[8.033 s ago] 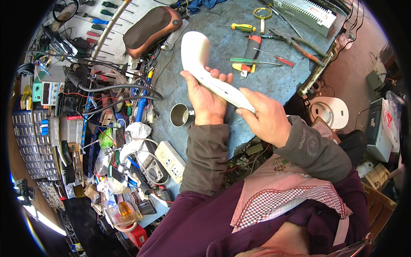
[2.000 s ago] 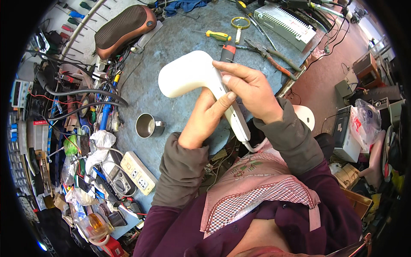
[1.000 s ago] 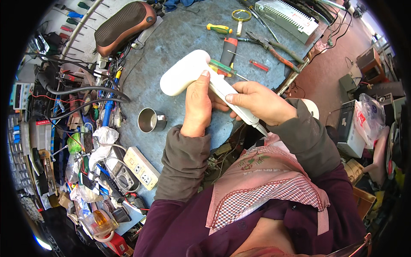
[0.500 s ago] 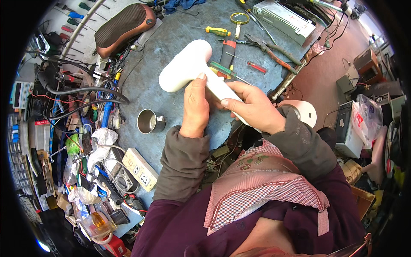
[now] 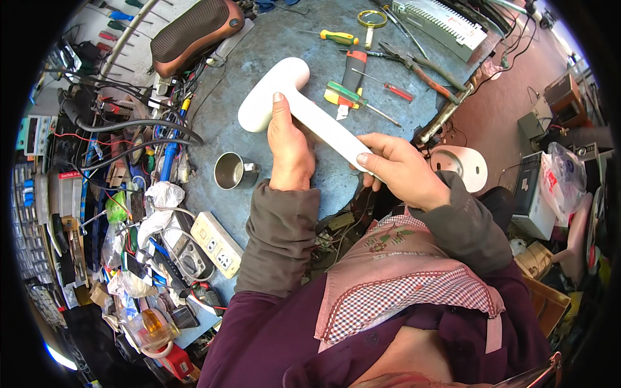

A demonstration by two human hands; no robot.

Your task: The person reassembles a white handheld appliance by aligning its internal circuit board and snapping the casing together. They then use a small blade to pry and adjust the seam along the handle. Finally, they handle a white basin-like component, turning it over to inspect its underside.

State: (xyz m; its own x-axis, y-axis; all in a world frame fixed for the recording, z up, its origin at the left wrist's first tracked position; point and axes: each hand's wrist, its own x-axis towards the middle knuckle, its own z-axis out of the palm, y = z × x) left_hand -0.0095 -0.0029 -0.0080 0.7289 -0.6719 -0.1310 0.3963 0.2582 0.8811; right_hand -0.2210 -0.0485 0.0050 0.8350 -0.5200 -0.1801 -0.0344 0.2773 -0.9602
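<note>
A white hammer-shaped handheld appliance [image 5: 322, 127] slants across my two hands above the workbench, its wide rounded head at the upper left. My left hand [image 5: 290, 145] is closed around the neck below the head, thumb lying on top. Near the lower end of the handle, my right hand [image 5: 411, 168] grips it between thumb and fingers; part of those fingers is hidden. Beyond the handle lie a green screwdriver [image 5: 352, 97], a red and black box cutter [image 5: 354, 68] and a red-handled screwdriver [image 5: 397, 92]. A metal mug [image 5: 233, 171] stands left of my left wrist.
Pliers [image 5: 430, 77], a magnifying glass [image 5: 371, 21] and a yellow screwdriver [image 5: 339, 37] lie farther back. A brown massage pillow [image 5: 194, 35] rests at the far left. Cables, a multimeter [image 5: 189, 258] and a power strip [image 5: 217, 244] crowd the left side. A metal-cased unit [image 5: 443, 32] sits back right.
My right hand has slid down to the handle's lower end, showing more of the handle. My left thumb sits higher, close to the head. The view has shifted slightly.
</note>
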